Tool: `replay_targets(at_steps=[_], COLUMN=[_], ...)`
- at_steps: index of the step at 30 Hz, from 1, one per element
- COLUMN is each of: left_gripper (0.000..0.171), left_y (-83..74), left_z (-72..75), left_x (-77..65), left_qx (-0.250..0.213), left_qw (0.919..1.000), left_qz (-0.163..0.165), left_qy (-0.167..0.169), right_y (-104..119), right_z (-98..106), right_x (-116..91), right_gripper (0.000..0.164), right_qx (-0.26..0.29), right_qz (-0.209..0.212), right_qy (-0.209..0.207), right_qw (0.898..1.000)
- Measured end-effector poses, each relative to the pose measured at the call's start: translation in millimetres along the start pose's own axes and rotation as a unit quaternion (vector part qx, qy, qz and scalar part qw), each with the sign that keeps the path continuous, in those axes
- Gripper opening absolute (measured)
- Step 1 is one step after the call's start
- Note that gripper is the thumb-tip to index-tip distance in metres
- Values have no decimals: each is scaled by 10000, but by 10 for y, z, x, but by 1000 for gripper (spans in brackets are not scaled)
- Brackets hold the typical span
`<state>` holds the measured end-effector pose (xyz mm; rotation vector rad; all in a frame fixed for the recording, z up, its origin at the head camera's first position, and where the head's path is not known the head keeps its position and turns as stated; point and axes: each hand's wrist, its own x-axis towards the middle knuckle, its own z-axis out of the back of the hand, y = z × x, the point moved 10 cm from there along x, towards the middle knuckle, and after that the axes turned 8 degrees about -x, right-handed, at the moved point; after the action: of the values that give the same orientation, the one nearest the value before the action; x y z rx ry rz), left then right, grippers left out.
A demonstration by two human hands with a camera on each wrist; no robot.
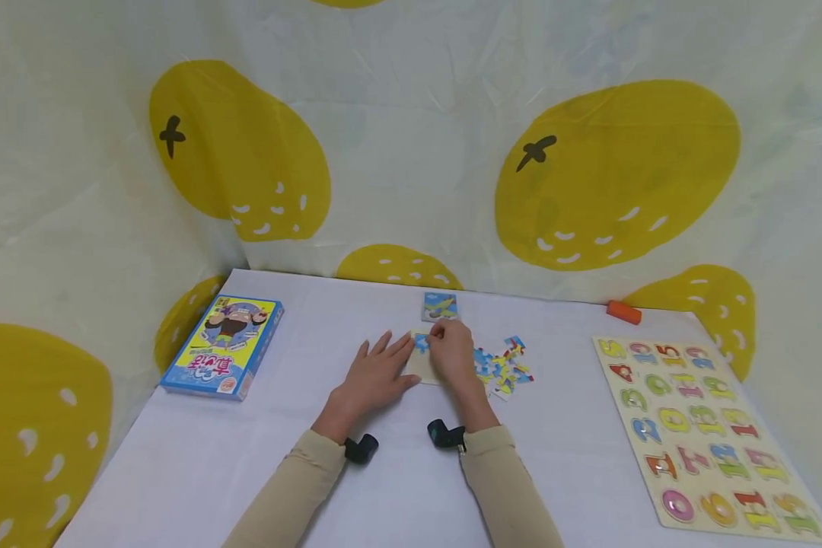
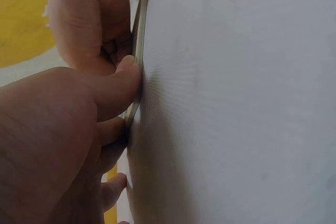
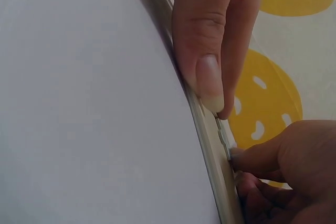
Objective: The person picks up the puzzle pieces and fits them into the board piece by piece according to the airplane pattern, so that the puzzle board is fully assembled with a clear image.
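A small cream puzzle board [image 1: 426, 371] lies on the white table between both hands, with a few joined blue and white jigsaw pieces [image 1: 421, 344] in its upper left. My left hand [image 1: 375, 377] rests along the board's left side, fingers spread and fairly straight. In the left wrist view its thumb [image 2: 118, 85] touches the board's edge. Over the board's upper right, my right hand [image 1: 454, 354] pinches a jigsaw piece between thumb and forefinger, mostly hidden by the fingers. Its thumb [image 3: 209, 80] is right at the board's surface in the right wrist view.
Loose jigsaw pieces [image 1: 504, 370] are heaped just right of the board. Behind it lies a small picture card [image 1: 440, 307]. A blue and yellow box [image 1: 222, 346] is at the left, a wooden number board [image 1: 673, 401] at the right, an orange cylinder [image 1: 624, 312] at the back right.
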<state>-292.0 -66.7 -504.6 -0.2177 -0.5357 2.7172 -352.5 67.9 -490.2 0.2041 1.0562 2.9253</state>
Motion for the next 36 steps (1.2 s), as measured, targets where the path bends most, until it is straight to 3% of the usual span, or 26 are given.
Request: replay_targets(at_steps=[18,36], left_gripper=[67,67], left_y=[-44,-58], left_z=[69,10], left_x=[20,38], left_qx=[77,379], left_qw=[9999,9993], left_qz=[-105,30], left_qy=[-86,28], right_y=[1,-15], right_z=[13,91], right_x=[3,-20], right_gripper=[8,8], right_qx=[-5,-46], right_qz=[-181,337], right_qy=[139,116], right_qw=[9997,9994])
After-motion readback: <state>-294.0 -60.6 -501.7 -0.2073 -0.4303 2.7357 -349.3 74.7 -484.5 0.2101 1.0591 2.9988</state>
